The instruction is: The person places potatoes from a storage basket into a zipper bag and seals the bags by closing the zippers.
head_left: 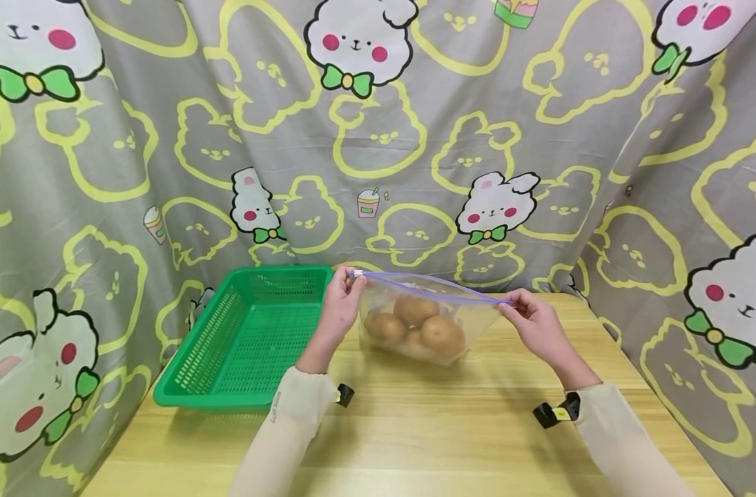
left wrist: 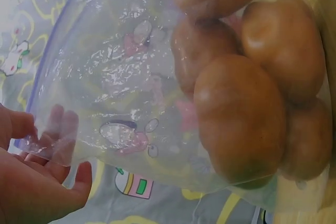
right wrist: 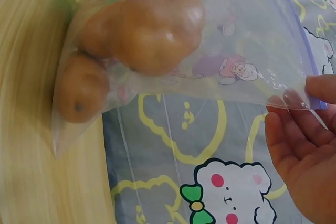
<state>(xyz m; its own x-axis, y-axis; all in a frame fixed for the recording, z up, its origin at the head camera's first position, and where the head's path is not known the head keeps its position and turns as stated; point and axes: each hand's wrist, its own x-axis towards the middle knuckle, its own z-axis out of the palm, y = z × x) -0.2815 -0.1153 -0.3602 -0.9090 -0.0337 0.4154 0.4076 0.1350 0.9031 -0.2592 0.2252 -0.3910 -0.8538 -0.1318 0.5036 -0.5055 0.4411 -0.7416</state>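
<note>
A clear zip bag [head_left: 477,319] with a purple-blue zip edge and small printed figures holds several brown potatoes [head_left: 442,336], heaped at its bottom. My left hand [head_left: 342,304] pinches the bag's top left corner, beside a small white slider [head_left: 357,273]. At the opposite top corner, my right hand [head_left: 537,328] pinches the zip edge between thumb and fingers. Between the hands the two zip edges stand a little apart. Through the plastic, the potatoes [left wrist: 239,119] show large in the left wrist view; the right wrist view shows the right hand [right wrist: 310,150] at its corner.
A green plastic basket [head_left: 166,397] with slotted walls and nothing in it stands left of the bag on the wooden table [head_left: 452,435]. Behind and at both sides hangs a grey curtain [head_left: 365,238] with cartoon prints, close to the table's back edge.
</note>
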